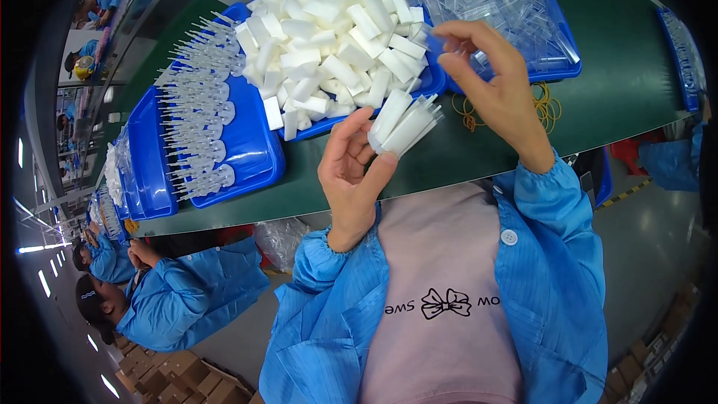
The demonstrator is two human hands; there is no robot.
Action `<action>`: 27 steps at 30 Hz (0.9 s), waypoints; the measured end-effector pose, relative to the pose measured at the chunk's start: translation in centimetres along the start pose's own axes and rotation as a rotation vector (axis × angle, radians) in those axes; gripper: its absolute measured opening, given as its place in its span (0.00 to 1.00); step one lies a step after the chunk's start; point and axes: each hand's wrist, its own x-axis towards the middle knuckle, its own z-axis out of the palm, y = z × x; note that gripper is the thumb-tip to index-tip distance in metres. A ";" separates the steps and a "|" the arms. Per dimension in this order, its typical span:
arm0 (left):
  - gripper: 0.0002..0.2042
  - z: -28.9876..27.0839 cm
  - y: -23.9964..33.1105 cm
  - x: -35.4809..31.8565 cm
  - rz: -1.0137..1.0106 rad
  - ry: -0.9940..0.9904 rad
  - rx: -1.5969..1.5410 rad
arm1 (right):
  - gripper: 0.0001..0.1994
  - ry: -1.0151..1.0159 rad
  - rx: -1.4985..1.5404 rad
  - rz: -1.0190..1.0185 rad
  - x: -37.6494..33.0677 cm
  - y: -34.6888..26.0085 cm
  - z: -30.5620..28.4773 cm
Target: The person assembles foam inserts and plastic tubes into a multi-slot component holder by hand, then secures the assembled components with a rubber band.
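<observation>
Right by the near edge of the green table (299, 185), I've got the left hand (350, 179) pinching a bundle of whitish and clear pieces (404, 126) between thumb and fingers. Its lower end tucks in behind the thumb, so I can't count pieces from my end. The right hand (502, 82) is just above and right of the bundle, not touching it, thumb and forefinger curled toward each other; honestly can't tell if anything see-through is grasped there. Yellow rubber bands (552, 111) are partly hidden by that wrist. Beyond, the white block heap (321, 41) and clear plastic pieces (486, 0) both get cut off up top.
</observation>
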 end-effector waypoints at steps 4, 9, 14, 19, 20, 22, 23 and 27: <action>0.27 -0.3 -0.2 0.0 0.025 -0.027 0.070 | 0.08 -0.002 0.041 -0.106 -0.2 -0.8 -1.7; 0.29 0.0 -0.1 -0.3 0.092 -0.031 0.154 | 0.09 -0.044 0.262 0.063 -1.3 -1.7 -2.9; 0.28 0.3 0.2 -0.4 0.185 -0.015 0.263 | 0.13 -0.096 0.328 0.213 -1.5 -2.6 -2.7; 0.28 -0.9 0.0 -0.3 0.203 0.046 0.193 | 0.23 -0.391 -0.001 -0.044 -4.7 -2.6 -2.5; 0.28 -0.9 0.1 -0.3 0.195 0.041 0.193 | 0.24 -0.432 -0.205 -0.150 -6.3 -2.0 -1.7; 0.28 -0.8 0.4 -0.2 0.142 0.105 0.151 | 0.26 -0.470 -0.416 -0.248 -8.6 -0.6 -0.7; 0.28 -0.9 0.3 -0.3 0.146 0.114 0.142 | 0.26 -0.399 -0.451 -0.233 -9.5 0.3 -0.7; 0.28 -1.1 0.4 -0.2 0.124 0.118 0.167 | 0.22 -0.299 -0.521 -0.162 -9.8 0.6 -1.2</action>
